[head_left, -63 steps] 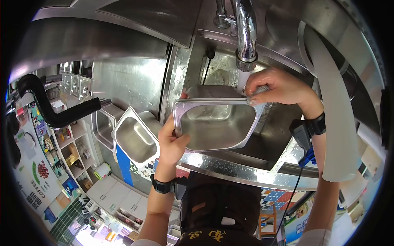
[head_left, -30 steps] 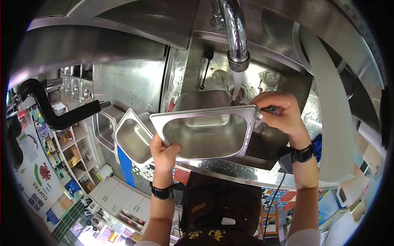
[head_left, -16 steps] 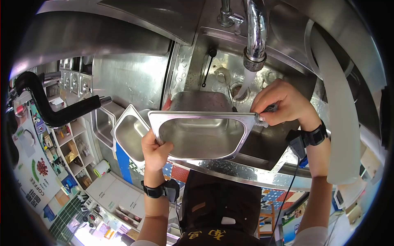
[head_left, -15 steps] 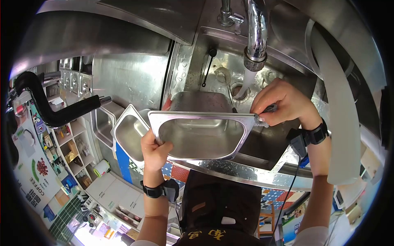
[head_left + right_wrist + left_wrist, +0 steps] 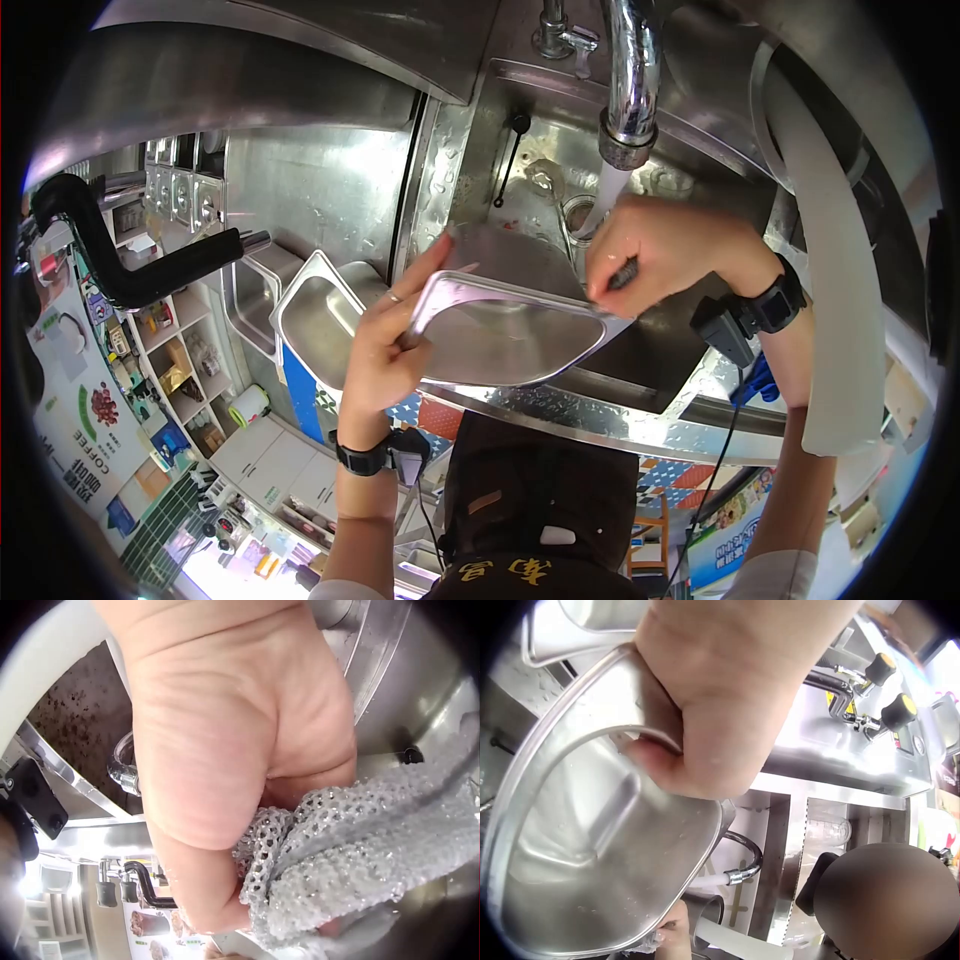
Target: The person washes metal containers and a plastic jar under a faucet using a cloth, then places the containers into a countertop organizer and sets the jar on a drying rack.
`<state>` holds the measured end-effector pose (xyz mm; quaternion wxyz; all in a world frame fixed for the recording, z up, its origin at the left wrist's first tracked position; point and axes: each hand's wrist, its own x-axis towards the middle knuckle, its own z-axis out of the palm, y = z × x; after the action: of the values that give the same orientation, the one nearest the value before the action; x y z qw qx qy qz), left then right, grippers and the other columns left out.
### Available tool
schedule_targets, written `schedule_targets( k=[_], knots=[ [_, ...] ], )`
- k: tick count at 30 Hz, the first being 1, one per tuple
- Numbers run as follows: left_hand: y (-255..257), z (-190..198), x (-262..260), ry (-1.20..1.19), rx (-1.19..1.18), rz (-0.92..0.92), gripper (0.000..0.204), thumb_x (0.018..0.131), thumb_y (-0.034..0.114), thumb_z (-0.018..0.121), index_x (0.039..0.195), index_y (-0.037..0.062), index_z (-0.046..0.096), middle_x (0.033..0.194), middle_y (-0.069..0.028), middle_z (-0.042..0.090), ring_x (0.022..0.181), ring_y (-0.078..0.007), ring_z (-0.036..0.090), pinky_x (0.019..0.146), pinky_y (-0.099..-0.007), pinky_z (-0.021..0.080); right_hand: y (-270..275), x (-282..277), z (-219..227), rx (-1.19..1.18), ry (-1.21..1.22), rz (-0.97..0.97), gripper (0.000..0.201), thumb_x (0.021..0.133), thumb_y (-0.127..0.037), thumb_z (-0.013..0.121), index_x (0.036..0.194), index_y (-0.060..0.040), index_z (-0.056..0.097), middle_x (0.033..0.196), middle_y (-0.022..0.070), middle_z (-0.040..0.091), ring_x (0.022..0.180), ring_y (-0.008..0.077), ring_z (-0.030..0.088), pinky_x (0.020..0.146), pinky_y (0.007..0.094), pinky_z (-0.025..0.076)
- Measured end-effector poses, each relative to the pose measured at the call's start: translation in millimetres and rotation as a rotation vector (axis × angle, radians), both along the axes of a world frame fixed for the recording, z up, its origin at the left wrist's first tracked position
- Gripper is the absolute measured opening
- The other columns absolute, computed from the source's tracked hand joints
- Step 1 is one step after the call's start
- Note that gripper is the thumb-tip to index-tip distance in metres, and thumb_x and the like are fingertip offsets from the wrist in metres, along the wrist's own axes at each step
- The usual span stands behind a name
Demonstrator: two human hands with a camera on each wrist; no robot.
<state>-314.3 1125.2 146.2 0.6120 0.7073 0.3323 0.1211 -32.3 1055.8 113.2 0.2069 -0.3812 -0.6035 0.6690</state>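
A rectangular steel pan [image 5: 510,345] is tilted over the sink's front edge, its opening facing the head camera. My left hand [image 5: 385,355] grips its left end, thumb inside the rim in the left wrist view [image 5: 656,761]. At the pan's right corner my right hand [image 5: 665,255] holds a wet grey mesh cloth [image 5: 360,847], mostly hidden by the fingers in the head view. Water [image 5: 607,195] runs from the faucet [image 5: 630,100] just behind the right hand.
Two more steel pans, the nearer one [image 5: 325,320], stand left of the sink [image 5: 470,160]. A long-handled utensil [image 5: 563,215] lies in the basin. A thick white hose [image 5: 825,280] hangs at right, and a black bent pipe [image 5: 150,280] juts in at left.
The pan has turned and its left end has shifted right. My left fingers now reach over its rim and side. My right hand has moved slightly left and up, bending over the corner.
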Motion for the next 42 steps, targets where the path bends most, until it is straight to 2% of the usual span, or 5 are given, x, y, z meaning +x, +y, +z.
schedule_targets(
  k=[6,9,14,34,42],
  knots=[
    [-16,-20,-15,0.081,-0.161,0.251,0.04,0.056,-0.015,0.046,0.093,-0.0066,0.058,0.11,-0.011,0.058,0.068,-0.004,0.048,0.059,-0.0163,0.035,4,-12,-21,-0.155,0.233,-0.673,0.026,0.079,-0.019,0.064,0.095,0.0017,0.065,0.083,0.0062,0.065,0.075,0.0118,0.058,0.067,0.0245,0.045],
    [-16,-21,-25,0.08,-0.315,0.414,0.044,0.055,-0.015,0.048,0.096,-0.0051,0.058,0.096,-0.0061,0.059,0.071,-0.0056,0.049,0.061,-0.0175,0.036,-12,-3,-44,-0.349,0.723,-0.891,0.03,0.08,-0.014,0.062,0.103,0.0043,0.06,0.095,0.0088,0.063,0.084,0.0128,0.058,0.074,0.0254,0.045],
    [-15,-23,-14,-0.051,-0.386,0.603,0.064,0.045,-0.012,0.045,0.109,-0.0057,0.053,0.092,-0.0109,0.062,0.081,-0.0198,0.06,0.067,-0.0243,0.047,-47,3,-37,-0.41,0.77,-0.973,0.029,0.079,-0.005,0.061,0.106,0.006,0.058,0.098,0.0103,0.062,0.087,0.0144,0.058,0.076,0.0262,0.046],
    [-16,-27,7,0.04,-0.456,0.797,0.063,0.051,-0.014,0.04,0.111,-0.001,0.054,0.082,-0.0074,0.061,0.061,-0.0139,0.055,0.044,-0.0203,0.039,-85,-46,-14,-0.245,0.14,-0.879,0.011,0.084,-0.009,0.06,0.089,0.0012,0.06,0.078,0.0025,0.061,0.072,0.0064,0.053,0.064,0.0212,0.043],
    [-22,-36,31,-0.055,-0.532,0.847,0.066,0.052,-0.015,0.039,0.114,0.0021,0.053,0.086,-0.006,0.06,0.064,-0.0126,0.054,0.049,-0.0191,0.04,-119,-70,-26,-0.438,0.404,-1.36,0.011,0.085,-0.009,0.06,0.09,0.0013,0.06,0.073,0.0015,0.057,0.065,0.0072,0.05,0.059,0.0214,0.039]
  ],
)
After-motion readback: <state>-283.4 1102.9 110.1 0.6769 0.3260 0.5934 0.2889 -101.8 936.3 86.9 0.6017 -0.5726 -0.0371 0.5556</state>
